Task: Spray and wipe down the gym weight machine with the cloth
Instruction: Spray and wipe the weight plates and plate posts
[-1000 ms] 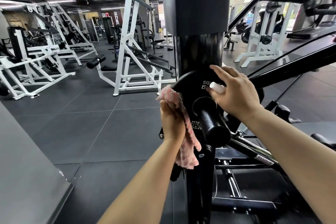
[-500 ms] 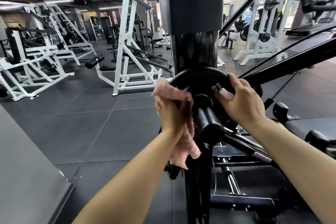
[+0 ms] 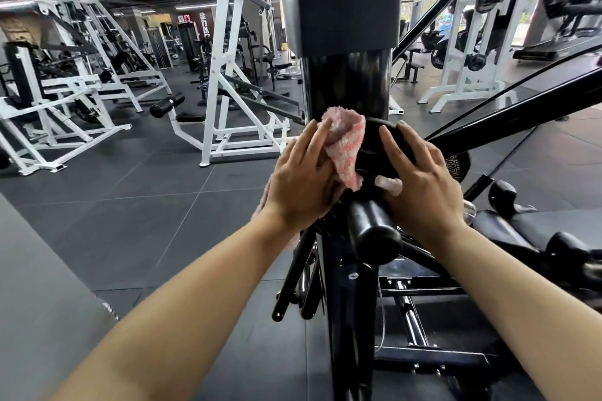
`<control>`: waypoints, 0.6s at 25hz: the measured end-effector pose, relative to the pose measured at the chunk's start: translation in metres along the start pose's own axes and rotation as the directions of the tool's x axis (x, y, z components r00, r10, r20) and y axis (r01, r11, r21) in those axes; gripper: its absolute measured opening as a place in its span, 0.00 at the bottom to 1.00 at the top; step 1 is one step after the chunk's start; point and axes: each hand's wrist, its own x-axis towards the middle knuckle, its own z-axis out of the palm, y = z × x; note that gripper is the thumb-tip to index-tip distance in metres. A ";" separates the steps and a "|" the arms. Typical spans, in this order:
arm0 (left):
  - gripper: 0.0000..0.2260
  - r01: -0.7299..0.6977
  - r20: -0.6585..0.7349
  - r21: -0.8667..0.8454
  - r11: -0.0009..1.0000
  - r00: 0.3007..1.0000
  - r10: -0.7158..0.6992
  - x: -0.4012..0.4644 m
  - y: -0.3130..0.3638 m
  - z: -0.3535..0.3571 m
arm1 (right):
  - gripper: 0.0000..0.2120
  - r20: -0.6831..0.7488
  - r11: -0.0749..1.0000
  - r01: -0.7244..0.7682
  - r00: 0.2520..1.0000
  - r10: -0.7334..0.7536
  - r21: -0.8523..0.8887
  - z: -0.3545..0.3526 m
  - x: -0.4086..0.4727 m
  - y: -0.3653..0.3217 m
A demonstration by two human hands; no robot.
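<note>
1. Both hands are up against the black weight plate [image 3: 371,148] on the gym weight machine [image 3: 347,81].
2. Left hand [image 3: 301,187] presses the pink cloth [image 3: 346,148] against the plate's left side; its fingers lie nearly straight over the cloth, which bunches above the fingertips and hangs down beneath the palm.
3. Right hand [image 3: 420,182] grips the plate's right edge, fingers curled over the rim and thumb on the near face.
4. Just below and between the two hands, a black round peg [image 3: 374,233] juts toward the camera.
5. Above the hands rises the machine's glossy black column.
6. Well apart to the left of the left hand stand white frame machines [image 3: 228,75] on dark floor tiles [image 3: 136,205].
</note>
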 end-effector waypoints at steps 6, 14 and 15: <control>0.30 0.351 -0.057 -0.137 0.926 0.931 -0.361 -0.027 0.038 0.005 | 0.32 0.037 0.999 -0.037 0.999 0.036 0.014 0.000 0.000 -0.002; 0.35 0.734 0.524 -0.669 -0.120 0.350 -0.776 -0.045 0.102 -0.015 | 0.33 0.048 0.993 -0.103 0.994 0.100 0.057 -0.001 0.000 -0.007; 0.30 0.743 0.589 -0.629 -0.226 0.266 -0.763 -0.045 0.107 -0.015 | 0.33 0.051 0.993 -0.108 0.993 0.105 0.054 0.000 0.000 -0.007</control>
